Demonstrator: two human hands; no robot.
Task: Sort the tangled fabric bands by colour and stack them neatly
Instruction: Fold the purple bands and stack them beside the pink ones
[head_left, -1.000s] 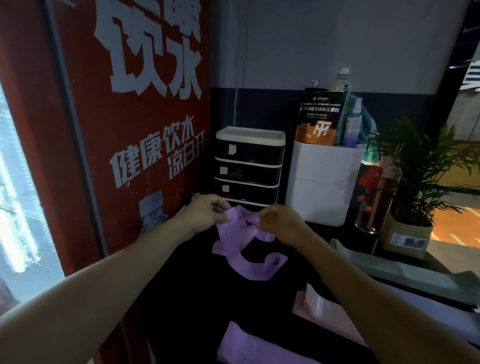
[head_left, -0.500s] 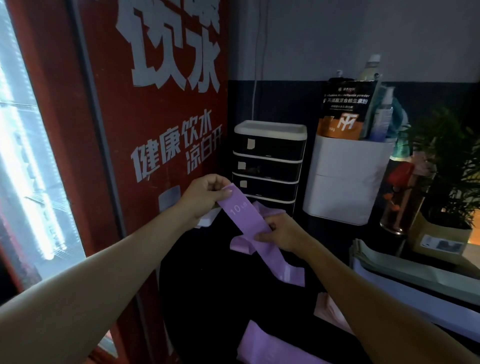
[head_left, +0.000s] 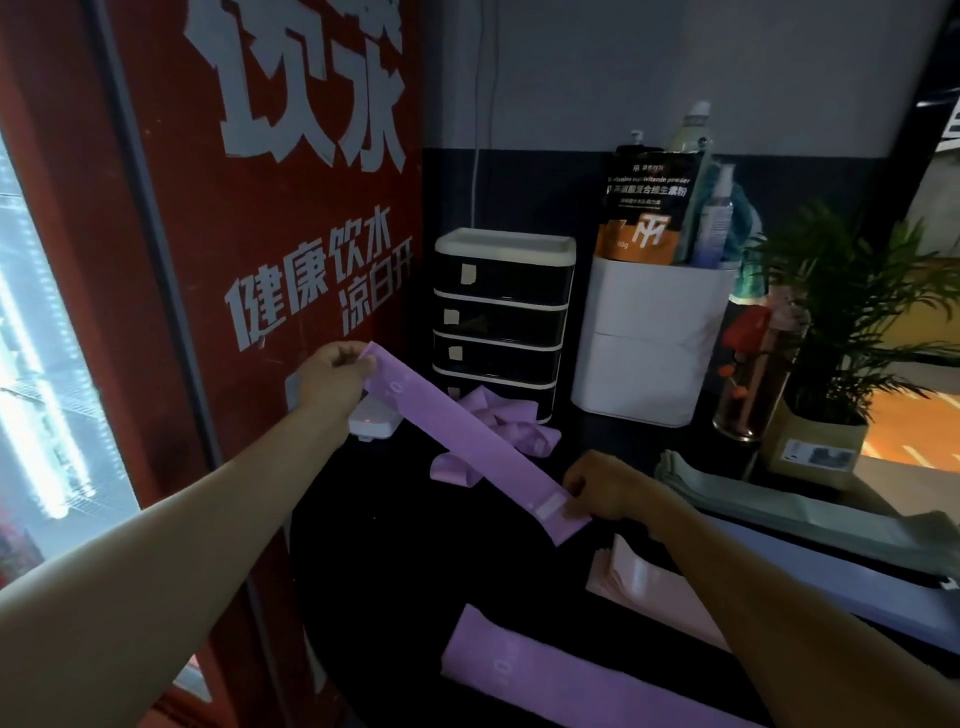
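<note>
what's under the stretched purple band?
Below the stretched purple band, held between left hand and right hand, lies a tangle of purple bands on the black tabletop. The band hides part of it.

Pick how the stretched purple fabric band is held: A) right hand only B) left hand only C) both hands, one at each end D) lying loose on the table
C: the left hand pinches the upper end of the stretched purple fabric band, the right hand the lower end.

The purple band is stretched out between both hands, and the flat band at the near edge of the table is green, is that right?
Not quite. The head view shows both hands, left and right, holding the purple band stretched out, but the flat band at the near edge is purple too, not green.
</note>
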